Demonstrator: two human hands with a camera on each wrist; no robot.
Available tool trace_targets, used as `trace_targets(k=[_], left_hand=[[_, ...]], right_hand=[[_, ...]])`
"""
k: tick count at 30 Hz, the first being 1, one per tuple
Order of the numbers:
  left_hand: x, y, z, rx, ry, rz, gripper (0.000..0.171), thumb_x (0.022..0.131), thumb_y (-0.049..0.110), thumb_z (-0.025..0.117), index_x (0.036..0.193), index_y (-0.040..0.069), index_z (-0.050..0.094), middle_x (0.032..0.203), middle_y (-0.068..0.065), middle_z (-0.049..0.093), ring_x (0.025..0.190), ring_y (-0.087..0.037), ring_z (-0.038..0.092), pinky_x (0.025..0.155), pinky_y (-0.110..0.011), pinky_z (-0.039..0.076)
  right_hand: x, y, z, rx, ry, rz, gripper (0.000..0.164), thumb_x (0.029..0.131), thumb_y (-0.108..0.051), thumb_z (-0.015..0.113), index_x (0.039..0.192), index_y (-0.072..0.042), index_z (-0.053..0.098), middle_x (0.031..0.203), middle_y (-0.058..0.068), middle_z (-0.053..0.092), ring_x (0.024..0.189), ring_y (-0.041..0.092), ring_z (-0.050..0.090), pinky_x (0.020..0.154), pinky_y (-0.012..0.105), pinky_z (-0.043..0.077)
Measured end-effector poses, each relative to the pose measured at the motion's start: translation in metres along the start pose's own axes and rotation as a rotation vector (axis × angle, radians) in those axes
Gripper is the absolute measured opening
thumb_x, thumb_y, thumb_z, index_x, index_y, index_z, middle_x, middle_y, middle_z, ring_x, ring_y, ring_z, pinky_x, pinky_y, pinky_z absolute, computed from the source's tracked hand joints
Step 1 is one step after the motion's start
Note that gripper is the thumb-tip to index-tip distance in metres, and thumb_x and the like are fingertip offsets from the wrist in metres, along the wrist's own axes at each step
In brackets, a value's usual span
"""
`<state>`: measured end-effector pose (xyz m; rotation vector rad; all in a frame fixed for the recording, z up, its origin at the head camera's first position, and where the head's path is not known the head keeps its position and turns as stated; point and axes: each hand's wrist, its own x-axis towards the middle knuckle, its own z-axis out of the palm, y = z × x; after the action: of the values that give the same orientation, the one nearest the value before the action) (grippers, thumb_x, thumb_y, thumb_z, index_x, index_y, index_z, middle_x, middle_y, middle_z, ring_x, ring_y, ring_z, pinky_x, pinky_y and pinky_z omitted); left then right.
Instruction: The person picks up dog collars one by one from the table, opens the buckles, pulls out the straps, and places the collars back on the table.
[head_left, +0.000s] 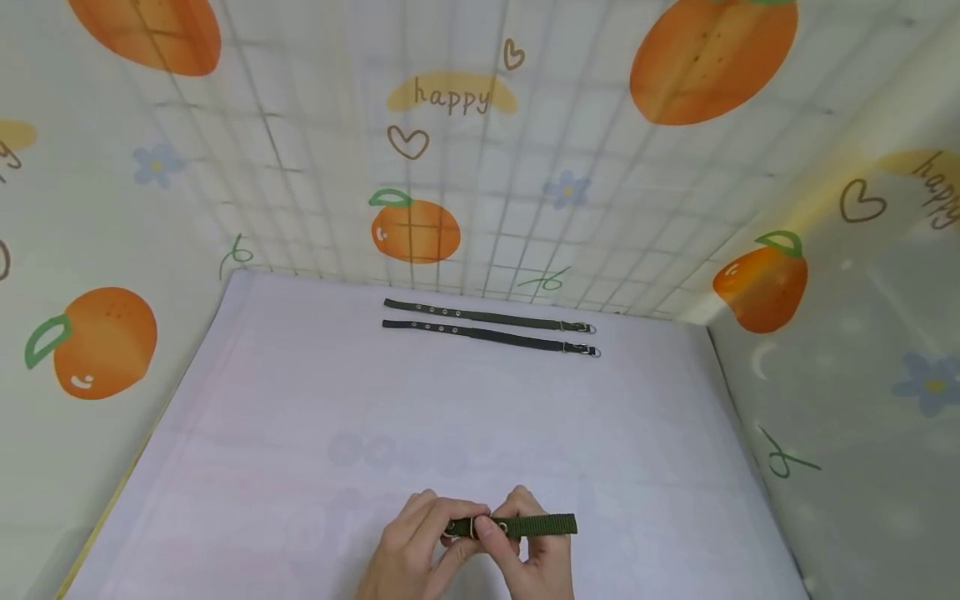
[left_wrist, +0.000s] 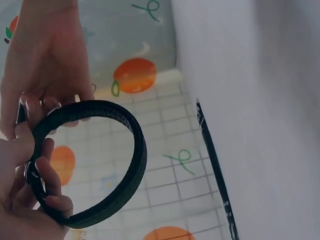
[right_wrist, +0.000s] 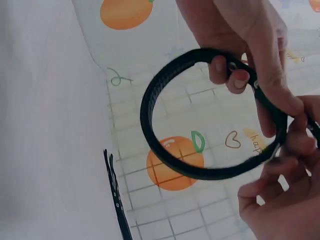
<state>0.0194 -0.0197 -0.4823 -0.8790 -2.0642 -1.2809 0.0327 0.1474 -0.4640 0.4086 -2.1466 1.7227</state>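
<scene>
A dark green webbing collar (head_left: 551, 525) with metal eyelets is bent into a round loop, best seen in the wrist views, where the collar (left_wrist: 140, 155) hangs between both hands. At the front of the table, my left hand (head_left: 412, 546) grips it around the metal buckle (head_left: 474, 527), index finger along the top. The right hand (head_left: 536, 554) pinches the strap just right of the buckle, thumb in front near an eyelet (head_left: 503, 527). The strap's free end sticks out to the right past this hand. Fingers partly hide the buckle, so how far the strap is threaded cannot be told.
Two more collars lie straight and parallel at the back of the table (head_left: 300, 400): a dark green one (head_left: 513, 319) behind and a blackish one (head_left: 517, 339) in front. Their buckles point right. A printed curtain (head_left: 315, 208) over a wire grid borders the table.
</scene>
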Motion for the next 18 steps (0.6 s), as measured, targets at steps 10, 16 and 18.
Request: trace_targets(k=[10, 16, 18], left_hand=[[-0.0005, 0.0068, 0.0052, -0.106, 0.028, -0.080, 0.024, 0.104, 0.020, 0.074, 0.125, 0.009, 0.069, 0.109, -0.003, 0.076, 0.085, -0.007, 0.066, 0.075, -0.007, 0.054], [-0.0004, -0.0003, 0.0045, -0.025, 0.063, -0.002, 0.024, 0.107, 0.025, 0.068, 0.121, 0.006, 0.071, 0.108, -0.003, 0.077, 0.080, -0.007, 0.061, 0.075, -0.010, 0.049], [-0.0008, -0.0008, 0.0030, -0.034, 0.056, -0.015, 0.023, 0.108, 0.025, 0.068, 0.121, 0.007, 0.071, 0.106, -0.002, 0.077, 0.078, -0.007, 0.060, 0.073, -0.009, 0.049]], right_hand=[[-0.0001, -0.0001, 0.0005, 0.223, 0.021, 0.123, 0.026, 0.098, 0.021, 0.051, 0.085, 0.000, 0.059, 0.070, 0.012, 0.040, 0.061, 0.025, 0.036, 0.048, 0.031, 0.035], [-0.0004, 0.0053, -0.0013, 0.201, -0.038, 0.062, 0.026, 0.096, 0.022, 0.055, 0.094, -0.002, 0.064, 0.079, 0.006, 0.055, 0.071, 0.015, 0.051, 0.063, 0.031, 0.047], [-0.0004, 0.0069, -0.0036, 0.194, -0.073, 0.059, 0.026, 0.094, 0.021, 0.061, 0.099, -0.004, 0.067, 0.085, 0.004, 0.062, 0.077, 0.012, 0.057, 0.068, 0.030, 0.051]])
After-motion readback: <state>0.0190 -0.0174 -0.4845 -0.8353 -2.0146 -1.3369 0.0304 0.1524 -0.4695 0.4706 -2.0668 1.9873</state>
